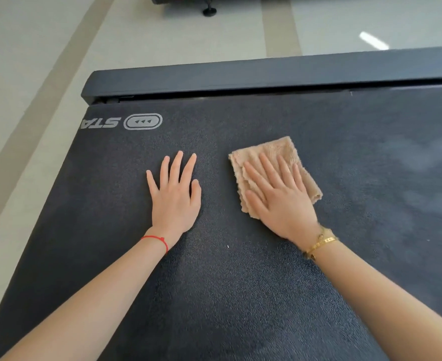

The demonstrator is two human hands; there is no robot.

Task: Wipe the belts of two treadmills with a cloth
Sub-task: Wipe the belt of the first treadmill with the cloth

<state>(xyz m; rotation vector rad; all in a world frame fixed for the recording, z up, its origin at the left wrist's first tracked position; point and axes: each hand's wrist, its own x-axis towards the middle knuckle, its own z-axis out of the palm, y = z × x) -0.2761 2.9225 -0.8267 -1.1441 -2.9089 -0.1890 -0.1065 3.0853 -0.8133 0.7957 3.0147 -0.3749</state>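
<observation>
Dark treadmill belt [227, 295], two flat hands, one cloth.
Right hand [282, 201] presses the tan cloth [272, 155] onto the belt with straight, spread fingers (no curl); left of the cloth, apart from it, the left hand [175, 199] lies flat, fingers extended, holding nothing.

I see a belt [240, 295] that is dark charcoal with a fine pebbled grain, paler and hazy in smeared patches toward its right side, and a light grey logo [122, 122] printed near its far left corner. The cloth [266, 155] on it is a fuzzy tan-beige, the rail [240, 74] beyond is plain black, and the floor [58, 48] is pale grey-green crossed by beige stripes. A thin red string [155, 239] circles my left wrist, and gold bracelets [318, 243] circle my right.
</observation>
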